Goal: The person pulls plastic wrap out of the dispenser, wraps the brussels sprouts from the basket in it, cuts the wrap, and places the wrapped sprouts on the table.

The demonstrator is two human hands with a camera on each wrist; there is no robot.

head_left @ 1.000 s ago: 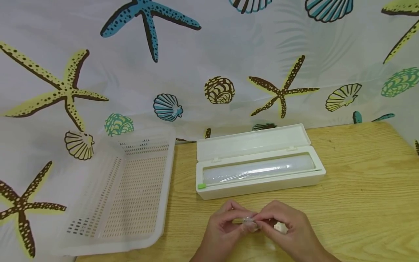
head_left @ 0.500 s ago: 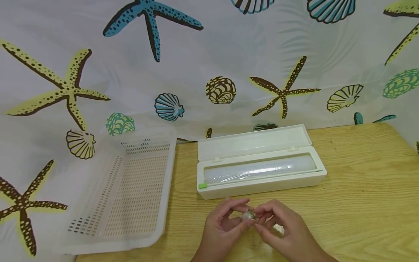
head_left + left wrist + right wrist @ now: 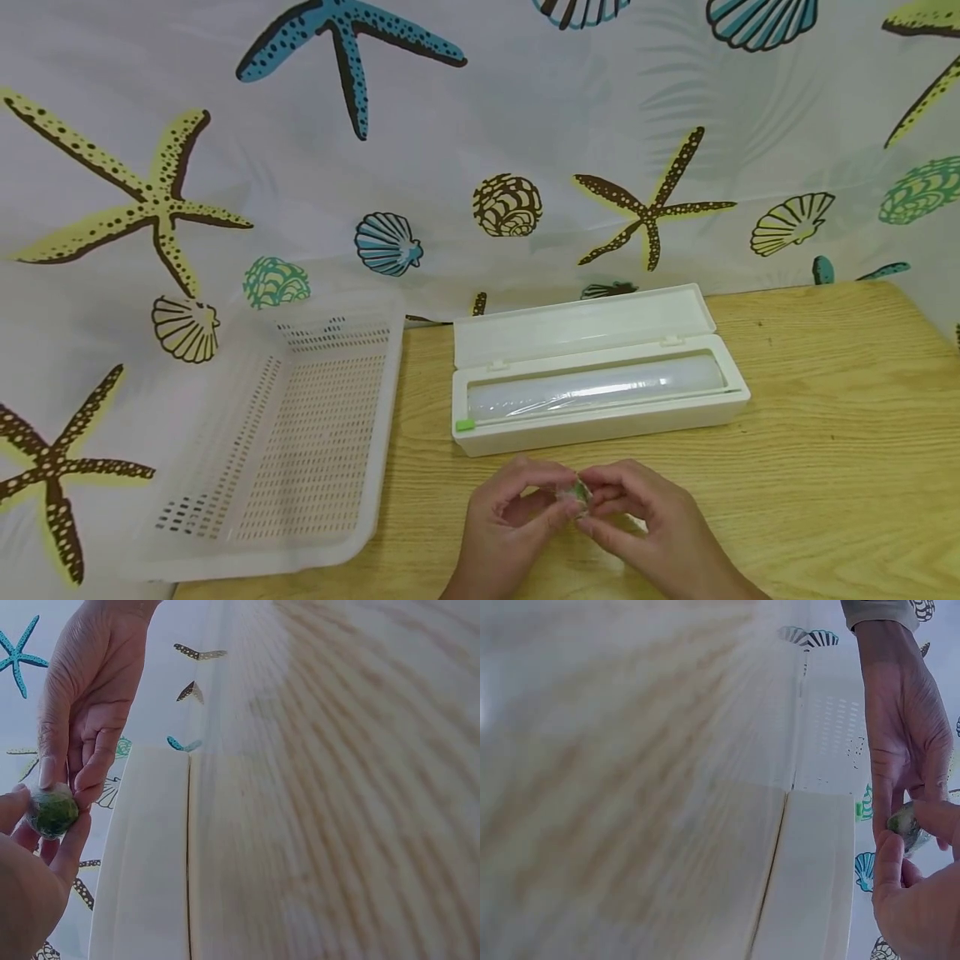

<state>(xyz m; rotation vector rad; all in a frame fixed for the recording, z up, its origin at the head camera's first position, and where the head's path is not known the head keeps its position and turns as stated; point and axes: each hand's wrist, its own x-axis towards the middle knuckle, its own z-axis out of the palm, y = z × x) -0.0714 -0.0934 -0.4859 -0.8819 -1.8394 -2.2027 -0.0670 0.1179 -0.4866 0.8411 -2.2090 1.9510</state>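
Between both hands, over the table's near part, is a small round green thing (image 3: 580, 495) wrapped in clear film. My left hand (image 3: 504, 518) pinches it from the left with thumb and fingers. My right hand (image 3: 651, 518) pinches its right side, fingertips right at the film. In the left wrist view the green ball (image 3: 52, 813) looks leafy under a wrinkled, whitish wrap. The right wrist view shows part of it between the fingertips, the rest covered. Just beyond the hands stands a white cling film box (image 3: 600, 433) with its lid raised and a film roll (image 3: 592, 388) inside.
A white perforated plastic basket (image 3: 367, 467) stands on the left. The box's front edge carries a green slider (image 3: 465, 425). Behind the wooden table (image 3: 832, 433) hangs a white cloth (image 3: 450, 150) printed with starfish and shells.
The fingers have shifted around the wrapped ball and turned it, so more green now shows. My left hand has moved slightly left. Box and basket stay put.
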